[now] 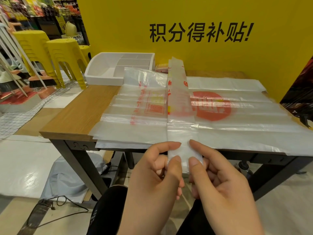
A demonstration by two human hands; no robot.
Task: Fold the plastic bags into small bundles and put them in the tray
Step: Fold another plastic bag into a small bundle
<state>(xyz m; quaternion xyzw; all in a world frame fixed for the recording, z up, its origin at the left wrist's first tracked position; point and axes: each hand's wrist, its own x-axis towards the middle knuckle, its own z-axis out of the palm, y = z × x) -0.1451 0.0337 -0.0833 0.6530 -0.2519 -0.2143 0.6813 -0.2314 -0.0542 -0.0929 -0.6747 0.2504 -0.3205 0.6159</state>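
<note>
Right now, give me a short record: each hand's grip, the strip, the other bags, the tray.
left hand: pinches the strip at its near end
right hand: pinches the same end
strip: a bag folded long and narrow, lying across the flat bags
flat bags: spread on the table, unfolded
tray: white, at the far left, no bundles seen inside

Left hand point(157, 175), right hand point(220, 182) bare; black trousers point(105, 207), pale print on left leg.
</note>
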